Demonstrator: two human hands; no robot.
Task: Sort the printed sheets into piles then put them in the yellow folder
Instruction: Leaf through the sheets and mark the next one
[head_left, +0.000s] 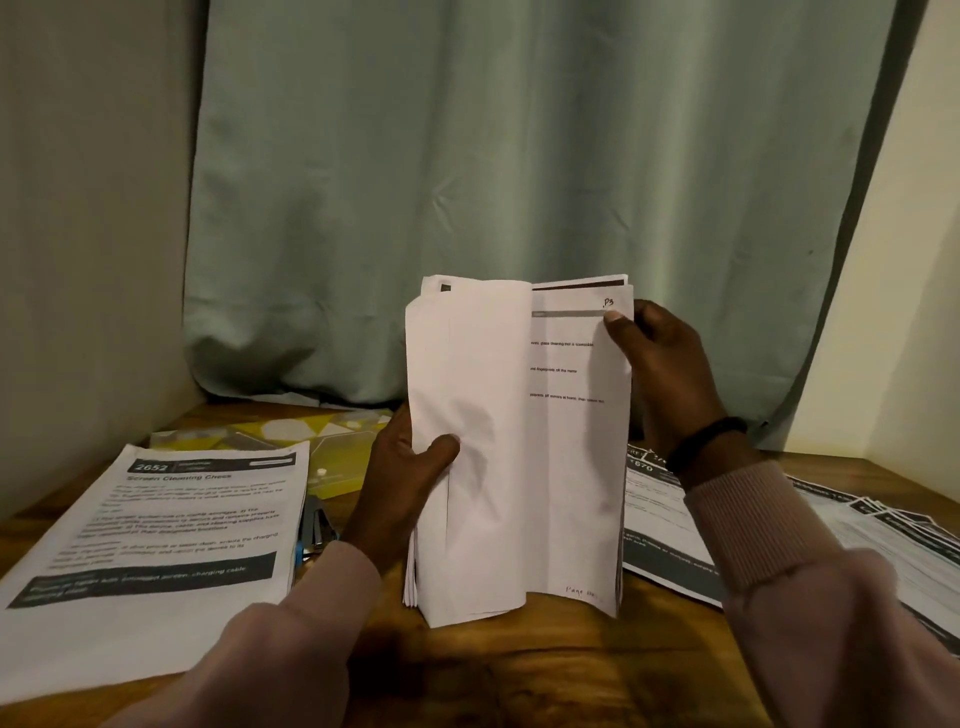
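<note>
I hold a stack of printed sheets (519, 457) upright over the wooden table (519, 670). My left hand (410, 467) grips its left side, thumb pressed on front sheets that curl over leftward. My right hand (660, 374) pinches the stack's upper right corner beside a handwritten "P3". A pile of printed sheets (156, 551) headed "2652" lies flat at the left. More printed sheets (841, 540) lie fanned out at the right. The yellow folder (332, 452) lies at the back left, partly under the left pile.
A green curtain (519, 182) hangs right behind the table. Pale walls close in at both sides. A small blue and dark object (314, 530), perhaps a stapler, sits between the left pile and my left arm.
</note>
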